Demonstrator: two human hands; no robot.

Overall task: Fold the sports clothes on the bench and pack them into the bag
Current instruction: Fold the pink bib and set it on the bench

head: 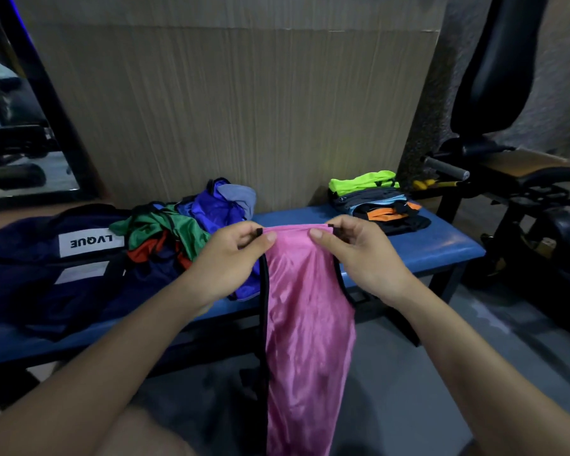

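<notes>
Both the left hand and right hand pinched the pink garment, which hung before the blue bench. An unfolded heap crowded the navy bag; folded clothes sat rightward.

Pink satin garment held up over the table

Left hand and right hand pinch the shiny pink black-trimmed garment's top edge; a crumpled clothes pile lies at 10 o'clock on the blue padded table.
</notes>
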